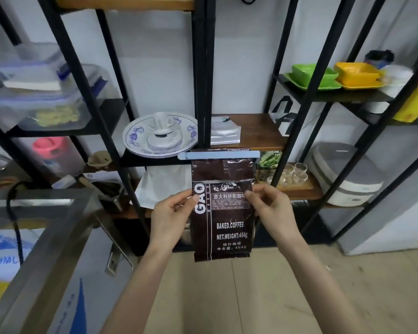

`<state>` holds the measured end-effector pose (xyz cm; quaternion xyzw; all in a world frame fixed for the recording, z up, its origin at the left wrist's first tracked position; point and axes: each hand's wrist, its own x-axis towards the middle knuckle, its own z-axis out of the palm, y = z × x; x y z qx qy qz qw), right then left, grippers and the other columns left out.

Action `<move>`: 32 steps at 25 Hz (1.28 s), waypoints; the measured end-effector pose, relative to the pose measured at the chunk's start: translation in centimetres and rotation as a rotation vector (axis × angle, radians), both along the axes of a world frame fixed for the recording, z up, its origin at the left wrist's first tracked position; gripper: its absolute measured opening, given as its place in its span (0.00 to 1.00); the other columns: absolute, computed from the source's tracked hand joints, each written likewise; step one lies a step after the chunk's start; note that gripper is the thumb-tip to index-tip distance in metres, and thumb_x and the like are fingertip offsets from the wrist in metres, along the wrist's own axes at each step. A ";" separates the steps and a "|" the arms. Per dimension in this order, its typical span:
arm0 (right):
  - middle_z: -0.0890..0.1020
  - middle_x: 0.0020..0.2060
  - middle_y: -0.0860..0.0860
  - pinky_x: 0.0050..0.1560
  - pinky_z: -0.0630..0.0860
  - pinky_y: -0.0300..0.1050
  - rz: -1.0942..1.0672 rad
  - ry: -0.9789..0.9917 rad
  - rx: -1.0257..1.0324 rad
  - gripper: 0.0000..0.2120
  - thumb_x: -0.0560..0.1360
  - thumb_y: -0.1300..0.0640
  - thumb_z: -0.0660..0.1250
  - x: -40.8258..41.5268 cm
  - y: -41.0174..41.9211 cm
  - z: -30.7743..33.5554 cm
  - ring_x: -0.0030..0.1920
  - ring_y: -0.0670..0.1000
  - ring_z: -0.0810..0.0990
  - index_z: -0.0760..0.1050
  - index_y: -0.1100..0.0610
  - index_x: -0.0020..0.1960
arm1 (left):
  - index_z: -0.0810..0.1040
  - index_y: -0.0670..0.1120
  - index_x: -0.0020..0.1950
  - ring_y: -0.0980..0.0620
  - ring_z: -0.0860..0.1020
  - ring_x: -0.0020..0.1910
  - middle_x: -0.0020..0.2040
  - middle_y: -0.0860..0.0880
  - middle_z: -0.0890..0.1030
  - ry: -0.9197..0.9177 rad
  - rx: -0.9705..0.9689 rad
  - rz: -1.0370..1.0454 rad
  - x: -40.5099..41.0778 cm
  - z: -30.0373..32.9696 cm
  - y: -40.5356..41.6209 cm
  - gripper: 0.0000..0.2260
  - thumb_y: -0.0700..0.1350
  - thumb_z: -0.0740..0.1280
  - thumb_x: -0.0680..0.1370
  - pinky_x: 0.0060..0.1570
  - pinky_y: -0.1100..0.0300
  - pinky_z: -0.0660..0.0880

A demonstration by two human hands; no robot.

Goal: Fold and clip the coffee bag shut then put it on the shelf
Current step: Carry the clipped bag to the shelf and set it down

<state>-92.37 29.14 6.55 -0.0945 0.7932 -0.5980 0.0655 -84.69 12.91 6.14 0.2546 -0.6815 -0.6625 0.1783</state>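
A dark brown coffee bag (223,227) with white lettering hangs upright in front of me, held in the air before the black metal shelf (204,75). Its top is folded over, and a long pale blue clip (219,155) is clamped across the fold. My left hand (170,218) pinches the bag's left edge with thumb and fingers. My right hand (272,208) pinches its right edge at about the same height. The bag's bottom hangs free above the floor.
On the shelf behind the bag stand a blue-patterned plate with a white cup (161,136), a silver pouch (225,132) on a wooden board, small glasses (293,174), and a rice cooker (343,174). Green and yellow dishes (333,75) sit upper right. A steel table (41,237) is at left.
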 end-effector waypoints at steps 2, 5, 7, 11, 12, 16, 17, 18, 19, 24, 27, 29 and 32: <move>0.80 0.37 0.60 0.42 0.73 0.50 -0.020 0.020 0.000 0.04 0.73 0.57 0.65 -2.1 -0.3 -0.2 0.38 0.53 0.77 0.75 0.55 0.40 | 0.81 0.47 0.51 0.53 0.81 0.42 0.44 0.48 0.83 -0.009 0.004 -0.019 -2.5 -0.2 -0.6 0.09 0.42 0.69 0.71 0.43 0.65 0.78; 0.77 0.32 0.53 0.41 0.71 0.47 -0.046 0.016 0.004 0.04 0.73 0.57 0.65 -5.0 -0.2 -0.4 0.35 0.49 0.73 0.75 0.56 0.40 | 0.82 0.52 0.48 0.58 0.81 0.39 0.41 0.52 0.83 -0.011 0.011 -0.057 -5.9 -0.4 -0.8 0.07 0.43 0.69 0.71 0.40 0.70 0.77; 0.75 0.30 0.49 0.41 0.70 0.45 -0.060 0.017 0.006 0.04 0.73 0.57 0.65 -7.4 0.0 -0.5 0.33 0.47 0.72 0.74 0.55 0.39 | 0.81 0.48 0.52 0.57 0.80 0.40 0.42 0.52 0.83 -0.020 -0.004 -0.077 -8.5 -0.6 -0.8 0.10 0.44 0.69 0.71 0.40 0.71 0.76; 0.72 0.28 0.50 0.37 0.69 0.45 -0.064 0.025 0.014 0.06 0.73 0.57 0.65 -12.3 0.4 -0.9 0.31 0.49 0.70 0.74 0.57 0.38 | 0.80 0.56 0.46 0.57 0.77 0.37 0.39 0.52 0.81 -0.019 -0.012 -0.069 -13.5 -0.9 0.0 0.08 0.44 0.68 0.71 0.44 0.65 0.76; 0.73 0.28 0.52 0.37 0.71 0.48 -0.063 0.027 0.015 0.06 0.73 0.57 0.64 -13.7 0.5 -1.0 0.32 0.53 0.71 0.73 0.56 0.38 | 0.79 0.57 0.44 0.56 0.76 0.37 0.38 0.52 0.81 -0.012 -0.013 -0.064 -14.8 -0.9 0.2 0.08 0.43 0.68 0.71 0.47 0.62 0.75; 0.81 0.41 0.65 0.48 0.78 0.60 -0.065 0.015 0.031 0.06 0.73 0.56 0.64 -20.1 1.2 -0.8 0.44 0.65 0.79 0.74 0.52 0.37 | 0.78 0.58 0.43 0.61 0.77 0.34 0.37 0.55 0.80 -0.008 -0.032 -0.044 -20.7 -0.7 1.4 0.09 0.42 0.68 0.71 0.42 0.68 0.75; 0.81 0.42 0.65 0.48 0.77 0.59 -0.063 0.027 0.037 0.07 0.73 0.56 0.64 -21.7 1.3 -0.5 0.44 0.64 0.80 0.74 0.51 0.36 | 0.79 0.56 0.44 0.62 0.77 0.33 0.37 0.56 0.80 -0.003 -0.039 -0.046 -22.2 -0.6 1.6 0.08 0.42 0.68 0.71 0.41 0.70 0.75; 0.81 0.41 0.65 0.48 0.77 0.57 -0.062 0.038 0.045 0.08 0.73 0.56 0.64 -23.1 1.4 -0.3 0.43 0.64 0.79 0.73 0.50 0.35 | 0.80 0.53 0.47 0.62 0.77 0.34 0.37 0.56 0.80 -0.007 -0.048 -0.046 -23.6 -0.7 1.7 0.07 0.42 0.68 0.72 0.42 0.69 0.75; 0.80 0.39 0.65 0.47 0.76 0.56 -0.057 0.044 0.045 0.08 0.73 0.57 0.64 -24.5 1.6 -0.1 0.41 0.63 0.78 0.73 0.50 0.35 | 0.81 0.49 0.50 0.61 0.77 0.35 0.37 0.55 0.80 -0.017 -0.060 -0.042 -25.1 -0.7 2.0 0.08 0.42 0.68 0.72 0.44 0.66 0.75; 0.78 0.37 0.65 0.46 0.76 0.54 -0.021 -0.008 0.057 0.07 0.74 0.55 0.63 -31.2 1.9 -0.3 0.39 0.59 0.77 0.74 0.57 0.39 | 0.79 0.43 0.55 0.47 0.79 0.49 0.46 0.45 0.81 -0.075 -0.065 0.022 -31.6 -0.9 2.9 0.12 0.44 0.67 0.72 0.57 0.49 0.75; 0.76 0.33 0.57 0.42 0.73 0.50 -0.036 -0.034 0.037 0.08 0.74 0.56 0.63 -34.7 1.3 -1.0 0.36 0.55 0.75 0.73 0.53 0.36 | 0.79 0.43 0.54 0.45 0.79 0.51 0.49 0.41 0.82 -0.100 -0.115 0.041 -34.9 -1.2 2.8 0.11 0.45 0.67 0.73 0.58 0.46 0.75; 0.77 0.35 0.56 0.41 0.73 0.49 -0.061 -0.038 0.035 0.07 0.74 0.58 0.62 -36.7 0.6 -1.5 0.37 0.54 0.75 0.72 0.55 0.38 | 0.79 0.42 0.54 0.44 0.79 0.52 0.51 0.40 0.82 -0.123 -0.157 0.032 -36.7 -1.2 2.5 0.12 0.44 0.67 0.73 0.59 0.49 0.74; 0.78 0.38 0.57 0.41 0.74 0.48 -0.050 -0.075 0.018 0.05 0.75 0.58 0.61 -39.0 -0.5 -1.9 0.39 0.54 0.76 0.73 0.59 0.44 | 0.78 0.41 0.56 0.45 0.78 0.54 0.53 0.41 0.82 -0.168 -0.197 0.049 -39.1 -1.2 1.9 0.13 0.44 0.67 0.73 0.58 0.55 0.72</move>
